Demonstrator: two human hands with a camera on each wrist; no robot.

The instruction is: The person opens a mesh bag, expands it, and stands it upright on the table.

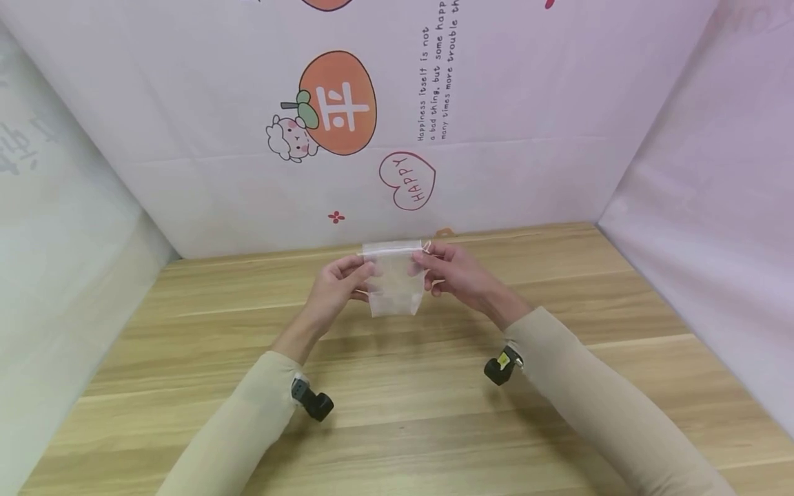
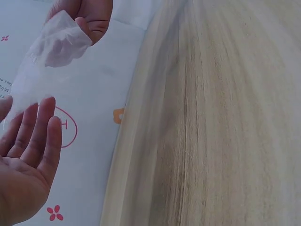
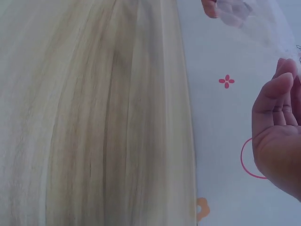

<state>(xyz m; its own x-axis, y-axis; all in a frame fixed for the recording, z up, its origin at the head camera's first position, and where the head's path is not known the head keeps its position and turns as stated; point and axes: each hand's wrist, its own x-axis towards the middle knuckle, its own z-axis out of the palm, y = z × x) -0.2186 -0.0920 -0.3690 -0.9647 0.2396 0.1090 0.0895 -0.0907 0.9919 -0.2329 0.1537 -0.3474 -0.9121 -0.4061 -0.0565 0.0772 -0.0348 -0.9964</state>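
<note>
A small translucent white drawstring bag (image 1: 395,300) is held up above the far part of the table, its top edge level. White string (image 1: 427,246) loops out at its upper right corner. My left hand (image 1: 335,284) pinches the bag's left side, thumb in front and fingers behind. The right hand (image 1: 462,274) pinches the right side near the top in the same way. Fingers show faintly through the thin bag (image 2: 30,70) in the left wrist view. Part of the bag (image 3: 263,26) also appears in the right wrist view, beside the right hand (image 3: 277,127). I see no contents in it.
The wood-grain table (image 1: 397,413) ends at a white printed backdrop (image 1: 248,200) just behind the hands. White cloth walls (image 1: 68,227) stand at both sides. Each sleeved wrist wears a small black camera (image 1: 318,405).
</note>
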